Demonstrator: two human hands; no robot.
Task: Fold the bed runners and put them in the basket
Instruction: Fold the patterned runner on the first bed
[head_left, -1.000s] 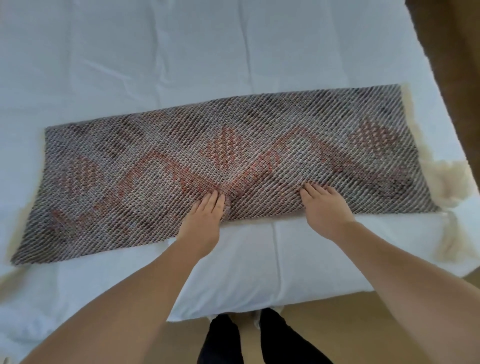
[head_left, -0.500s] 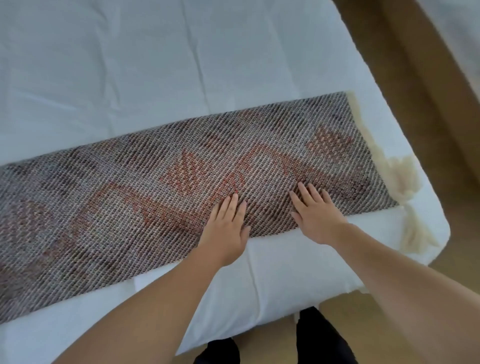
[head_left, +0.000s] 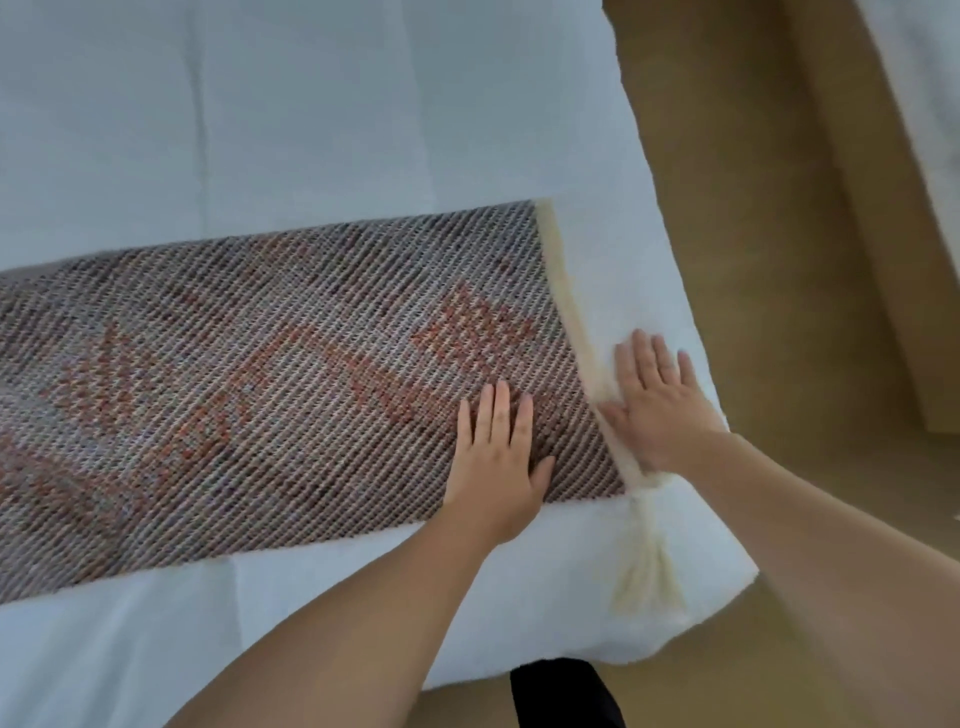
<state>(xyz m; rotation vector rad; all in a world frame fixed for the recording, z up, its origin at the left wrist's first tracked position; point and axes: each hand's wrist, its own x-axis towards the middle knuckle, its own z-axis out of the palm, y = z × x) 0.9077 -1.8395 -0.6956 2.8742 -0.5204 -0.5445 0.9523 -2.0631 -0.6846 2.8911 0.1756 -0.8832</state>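
left hand (head_left: 493, 457) and right hand (head_left: 654, 405) — flat, fingers straight, gripping nothing — have slid from the middle of the runner (head_left: 260, 389) to its fringed end, likely ready for folding.

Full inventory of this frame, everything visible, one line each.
Woven grey-brown bed runner with red diamond pattern: one, spread flat along the bed's near side.
Cream fringe: one strip, along the runner's right end.
White bed sheet: one, under the runner.
Tan floor: one, right and bottom.
Dark trouser leg: one, black, bottom centre.
Left hand: one, flat on the runner.
Right hand: one, flat across fringe and sheet.
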